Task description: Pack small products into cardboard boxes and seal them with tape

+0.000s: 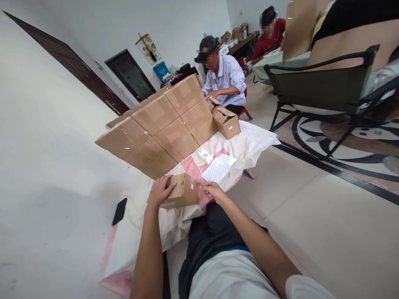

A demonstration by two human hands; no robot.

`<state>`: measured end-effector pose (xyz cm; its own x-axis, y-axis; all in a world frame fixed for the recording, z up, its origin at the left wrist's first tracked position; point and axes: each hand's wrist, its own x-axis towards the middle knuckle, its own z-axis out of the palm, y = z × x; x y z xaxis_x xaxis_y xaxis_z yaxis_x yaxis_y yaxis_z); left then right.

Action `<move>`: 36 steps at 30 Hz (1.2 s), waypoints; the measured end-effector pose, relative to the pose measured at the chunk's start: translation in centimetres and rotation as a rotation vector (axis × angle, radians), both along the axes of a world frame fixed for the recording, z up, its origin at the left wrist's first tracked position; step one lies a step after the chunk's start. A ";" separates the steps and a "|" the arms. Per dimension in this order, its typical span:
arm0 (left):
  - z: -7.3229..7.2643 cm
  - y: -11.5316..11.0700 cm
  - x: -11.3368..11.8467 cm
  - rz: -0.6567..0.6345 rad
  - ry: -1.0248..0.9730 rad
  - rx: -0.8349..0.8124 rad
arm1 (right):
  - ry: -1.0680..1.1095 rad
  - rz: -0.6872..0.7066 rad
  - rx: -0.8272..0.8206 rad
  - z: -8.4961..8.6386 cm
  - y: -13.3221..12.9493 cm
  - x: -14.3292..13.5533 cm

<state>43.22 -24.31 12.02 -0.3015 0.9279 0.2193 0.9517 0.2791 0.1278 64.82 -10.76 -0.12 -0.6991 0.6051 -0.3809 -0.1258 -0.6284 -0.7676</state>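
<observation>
The left hand's (161,192) fingers spread apart over a brown cardboard box (179,199), just below centre; light, even pressure should steady it. The right hand's (214,191) look pinched together beside it, any grip unclear.

Tiled room as makeshift packing workspace, stacked cartons (171,128) (taped), label sheet (218,168)

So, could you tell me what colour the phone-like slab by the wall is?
The slab is black, seen best in the head view.
</observation>
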 end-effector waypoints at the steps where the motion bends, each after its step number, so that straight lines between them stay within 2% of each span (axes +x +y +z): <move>1: 0.0 0.0 -0.1 0.000 -0.008 0.009 | -0.021 -0.029 0.011 0.0 0.8 0.9; 6: -0.3 0.2 -0.4 0.025 -0.038 0.061 | -0.082 -0.203 0.092 -0.7 4.2 6.0; 10: -0.4 0.1 -0.4 0.023 -0.041 0.088 | -0.066 -0.232 0.203 -0.6 4.0 7.8; 12: -0.4 -0.1 -0.3 0.012 -0.041 0.106 | -0.004 -0.204 0.378 0.0 2.7 7.5; 14: -0.5 -0.5 -0.2 -0.006 -0.044 0.125 | 0.078 -0.138 0.665 0.8 0.8 6.4; 16: -0.6 -0.9 -0.2 -0.028 -0.050 0.142 | 0.135 -0.001 0.967 1.7 -1.4 4.8; 18: -0.7 -1.3 -0.1 -0.050 -0.059 0.165 | 0.117 0.174 1.171 2.4 -3.3 2.8; 20: -0.8 -1.5 -0.1 -0.060 -0.067 0.193 | 0.023 0.239 1.248 2.8 -4.5 1.0; 22: -0.8 -1.6 0.0 -0.066 -0.071 0.211 | -0.039 0.196 1.260 2.9 -4.7 -0.5; 25: -0.7 -1.5 0.7 -0.079 -0.062 0.260 | 0.013 0.159 1.286 3.2 -3.2 -1.1; 27: -1.1 -1.4 1.5 -0.041 -0.008 0.415 | 0.051 0.150 1.294 3.4 -1.7 -0.2; 29: -2.1 -1.4 2.2 0.035 0.082 0.643 | 0.048 0.064 1.257 3.8 -0.2 1.8; 31: -4.0 -1.7 2.6 0.082 0.142 0.796 | 0.010 -0.096 1.194 4.2 1.4 4.8; 34: -7.8 -2.4 1.9 0.096 0.124 0.783 | -0.131 -0.412 1.155 5.2 4.5 10.3; 36: -10.4 -3.2 0.9 0.127 0.083 0.740 | -0.274 -0.691 1.161 5.7 7.2 13.5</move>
<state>44.11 -27.50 1.61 -0.3519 0.4888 0.7983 0.9326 0.2564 0.2541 78.35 -3.55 5.58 -0.1148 0.8579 0.5008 0.0920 0.5112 -0.8545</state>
